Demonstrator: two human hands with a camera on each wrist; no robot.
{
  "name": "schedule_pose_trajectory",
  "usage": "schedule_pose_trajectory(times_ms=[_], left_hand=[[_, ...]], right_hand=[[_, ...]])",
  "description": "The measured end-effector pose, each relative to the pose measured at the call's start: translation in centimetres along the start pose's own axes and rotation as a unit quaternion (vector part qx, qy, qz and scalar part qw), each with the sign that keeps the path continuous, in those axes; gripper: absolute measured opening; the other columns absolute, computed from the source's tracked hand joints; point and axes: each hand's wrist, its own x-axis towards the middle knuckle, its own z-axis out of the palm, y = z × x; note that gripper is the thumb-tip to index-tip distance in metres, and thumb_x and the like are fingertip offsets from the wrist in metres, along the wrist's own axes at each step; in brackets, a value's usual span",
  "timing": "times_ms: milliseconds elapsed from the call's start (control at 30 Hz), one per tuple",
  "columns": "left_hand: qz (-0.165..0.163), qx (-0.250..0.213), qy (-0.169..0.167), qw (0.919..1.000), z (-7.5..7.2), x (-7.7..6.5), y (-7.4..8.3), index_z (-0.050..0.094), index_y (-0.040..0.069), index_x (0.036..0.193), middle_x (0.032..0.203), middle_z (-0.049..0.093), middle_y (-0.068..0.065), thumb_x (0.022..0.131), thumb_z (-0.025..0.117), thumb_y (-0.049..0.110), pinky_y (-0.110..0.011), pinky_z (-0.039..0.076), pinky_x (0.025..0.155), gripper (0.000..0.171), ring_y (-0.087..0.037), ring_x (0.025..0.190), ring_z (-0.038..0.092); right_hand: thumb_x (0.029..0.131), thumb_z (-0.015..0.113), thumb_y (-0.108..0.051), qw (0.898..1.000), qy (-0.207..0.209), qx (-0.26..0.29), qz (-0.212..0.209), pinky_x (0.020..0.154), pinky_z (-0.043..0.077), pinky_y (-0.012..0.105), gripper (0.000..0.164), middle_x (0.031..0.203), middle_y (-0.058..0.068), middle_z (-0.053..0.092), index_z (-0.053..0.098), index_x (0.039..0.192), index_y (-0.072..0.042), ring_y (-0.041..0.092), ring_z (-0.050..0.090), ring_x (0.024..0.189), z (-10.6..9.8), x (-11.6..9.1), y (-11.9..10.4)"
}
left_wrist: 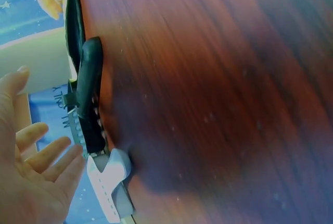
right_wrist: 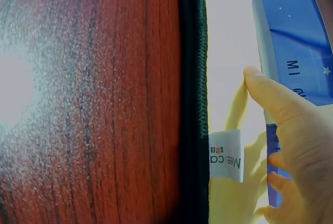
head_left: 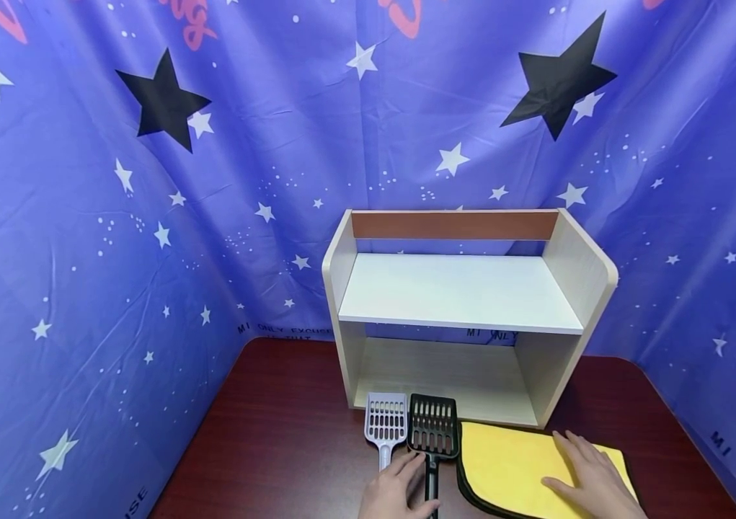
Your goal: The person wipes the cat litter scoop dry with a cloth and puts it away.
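My left hand [head_left: 393, 490] hovers over the handles of two slotted litter scoops, its fingers loosely spread and gripping nothing. Nearest to it is the black scoop [head_left: 432, 467]; the pale grey scoop [head_left: 385, 448] lies just left of that one. In the left wrist view, the black handle [left_wrist: 91, 73] shows beside the hand, apart from the fingers. A folded yellow cloth [head_left: 504, 461] with dark edging lies right of the scoops. Over its right part is my right hand [head_left: 588, 479], fingers extended. The right wrist view shows a white tag [right_wrist: 226, 156] at the cloth's edge; whether the fingertips touch the fabric, I cannot tell.
A two-level wooden shelf [head_left: 461, 292] stands behind the scoops and cloth, its lower front edge close to the scoop heads. All of this is on a dark red-brown table [head_left: 264, 440]. Blue star-printed curtains [head_left: 277, 144] hang at the back and sides.
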Motion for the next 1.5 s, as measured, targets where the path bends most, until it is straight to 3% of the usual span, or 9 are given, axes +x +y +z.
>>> schedule_pose_trajectory(times_ms=[200,400,633,900,1067,1233,1500], left_hand=[[-0.041,-0.035,-0.047,0.9975,0.4,-0.2,0.2,0.057,0.025,0.129,0.121,0.063,0.004,0.073,0.071,0.057,-0.03,0.057,0.074,0.066,-0.015,0.102,0.063],[-0.049,-0.056,-0.043,0.9963,0.7,-0.3,0.3,0.058,0.024,0.127,0.115,0.066,0.006,0.07,0.076,0.054,-0.028,0.056,0.077,0.067,-0.011,0.101,0.063],[-0.067,-0.088,-0.063,0.9918,1.2,-0.2,0.3,0.061,0.02,0.123,0.1,0.07,0.004,0.069,0.076,0.054,-0.023,0.054,0.067,0.065,-0.003,0.084,0.063],[-0.119,-0.159,-0.089,0.976,1.4,-0.1,0.2,0.064,0.014,0.118,0.091,0.069,0.003,0.067,0.079,0.049,-0.016,0.05,0.061,0.064,0.004,0.07,0.061],[-0.145,-0.176,-0.087,0.9698,1.5,0.2,0.3,0.066,0.008,0.112,0.084,0.069,0.007,0.068,0.08,0.045,-0.017,0.048,0.055,0.059,0.005,0.063,0.058],[-0.169,-0.165,-0.089,0.9677,1.8,0.5,0.4,0.069,0.008,0.104,0.073,0.065,0.015,0.068,0.081,0.044,-0.02,0.047,0.052,0.052,0.007,0.058,0.055],[-0.184,-0.111,-0.106,0.9708,1.9,1.3,0.9,0.066,0.018,0.084,0.061,0.052,0.02,0.067,0.08,0.042,-0.022,0.04,0.047,0.033,0.002,0.053,0.046]], right_hand=[[0.077,0.065,-0.059,0.999,0.034,-0.003,-0.019,0.095,0.026,0.066,0.089,0.135,0.033,0.041,0.043,0.135,0.004,0.05,0.034,0.123,0.3,0.0,-0.1],[0.077,0.066,-0.059,0.998,0.053,-0.014,-0.031,0.095,0.028,0.063,0.088,0.133,0.031,0.044,0.045,0.134,0.005,0.049,0.036,0.121,0.5,0.2,-0.1],[0.076,0.068,-0.057,0.997,0.061,-0.013,-0.038,0.094,0.028,0.065,0.087,0.132,0.031,0.045,0.046,0.133,0.004,0.049,0.038,0.121,0.6,0.4,-0.1],[0.076,0.067,-0.059,0.997,0.059,-0.031,-0.034,0.092,0.029,0.067,0.086,0.13,0.032,0.047,0.047,0.132,0.004,0.048,0.04,0.119,0.9,0.3,0.0],[0.075,0.068,-0.058,0.996,0.066,-0.038,-0.038,0.092,0.03,0.068,0.086,0.13,0.03,0.048,0.048,0.132,0.003,0.047,0.042,0.119,1.0,0.4,0.1],[0.073,0.069,-0.058,0.996,0.07,-0.035,-0.037,0.093,0.029,0.067,0.087,0.13,0.03,0.049,0.048,0.131,0.003,0.046,0.041,0.12,1.3,0.3,0.3],[0.071,0.066,-0.064,0.997,0.052,-0.048,-0.02,0.091,0.029,0.071,0.094,0.129,0.031,0.048,0.046,0.132,0.004,0.05,0.042,0.118,1.5,0.9,0.4]])
